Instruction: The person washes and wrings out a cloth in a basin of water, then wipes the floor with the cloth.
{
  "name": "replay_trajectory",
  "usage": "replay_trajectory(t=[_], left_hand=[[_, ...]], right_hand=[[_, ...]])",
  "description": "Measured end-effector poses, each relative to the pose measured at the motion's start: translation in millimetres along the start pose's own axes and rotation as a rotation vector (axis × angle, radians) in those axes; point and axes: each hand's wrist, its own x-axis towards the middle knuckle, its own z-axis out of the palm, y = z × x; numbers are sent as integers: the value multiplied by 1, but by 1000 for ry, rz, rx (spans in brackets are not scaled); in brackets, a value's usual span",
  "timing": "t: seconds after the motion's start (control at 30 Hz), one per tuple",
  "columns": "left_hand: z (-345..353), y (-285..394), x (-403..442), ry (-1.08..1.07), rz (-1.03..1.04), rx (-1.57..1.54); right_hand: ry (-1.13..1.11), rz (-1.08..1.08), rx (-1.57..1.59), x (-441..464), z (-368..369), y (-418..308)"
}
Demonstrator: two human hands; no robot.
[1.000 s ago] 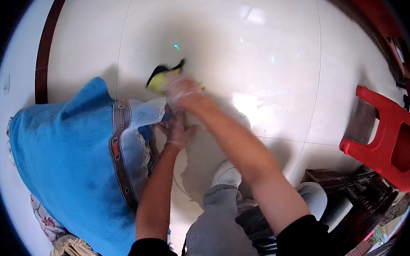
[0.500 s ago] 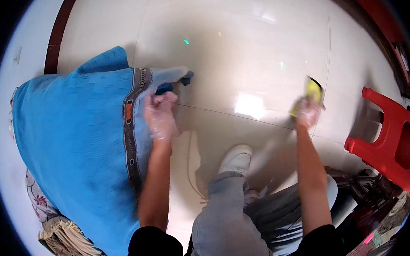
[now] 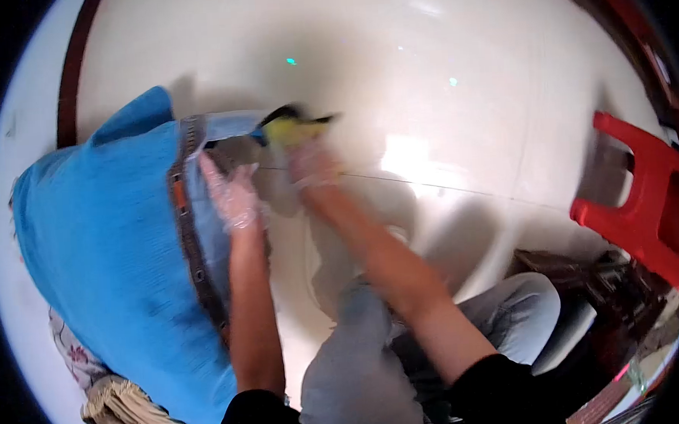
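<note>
A large blue cloth (image 3: 102,224) with a brown patterned band (image 3: 181,193) and a pale border drapes over something at the left. My left hand (image 3: 233,194), in a clear plastic glove, lies against that border with its fingers stretched out and thumb apart. My right hand (image 3: 312,163), also gloved and smeared by motion, grips a yellow-and-black item (image 3: 293,130) whose kind is too blurred to make out. That item is beside the far corner of the cloth, where a small dark blue piece (image 3: 259,136) shows.
A red plastic stool (image 3: 646,196) is at the right on the glossy tiled floor (image 3: 443,137). Dark wooden furniture (image 3: 605,290) stands near my right knee. Folded beige fabric (image 3: 127,411) sits at lower left, by the white wall (image 3: 24,129).
My right hand has swept left with the yellow-and-black item, from near the stool to the cloth's edge. My left hand's fingers have straightened from a bent grip. The view has shifted slightly.
</note>
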Motion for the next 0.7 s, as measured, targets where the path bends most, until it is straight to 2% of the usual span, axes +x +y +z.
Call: replay_trajectory(t=[0.07,0.1,0.13,0.2,0.23,0.27,0.3,0.37,0.4,0.43,0.47,0.5,0.57,0.63,0.7], left_hand=[[3,-8,-1,-35,55,14],[4,-10,-2,-58,118,44],[10,-9,-2,-93,205,109],[32,-6,-15,-163,123,-33],[41,-5,-21,-195,77,-103],[45,-22,-19,-206,143,76],[56,-23,-27,-245,111,-1],[77,-23,-47,-313,50,-144],[84,-42,-48,-365,118,-55],[90,-61,-50,-411,191,30],[103,-61,-64,-422,180,105],[114,-57,-77,-433,172,179],[129,-46,-101,-494,106,155],[134,-32,-118,-575,90,164],[131,-18,-131,-677,116,211]], right_hand=[[-78,-266,10,-19,15,-46],[-165,-219,64,-26,28,-53],[-106,-259,100,-36,19,-40],[10,-349,169,-59,-13,3],[-26,-293,29,-67,-40,27],[-62,-237,-110,-72,-68,56],[132,-205,-228,-78,-72,98],[124,84,-445,-88,-132,159],[460,88,-516,-101,-142,203],[501,278,-594,-107,-160,239],[512,478,-560,-118,-167,288],[507,623,-678,-141,-184,319],[434,1053,-424,-186,-210,357],[287,1473,-39,-203,-259,314],[486,1627,145,-207,-246,318]])
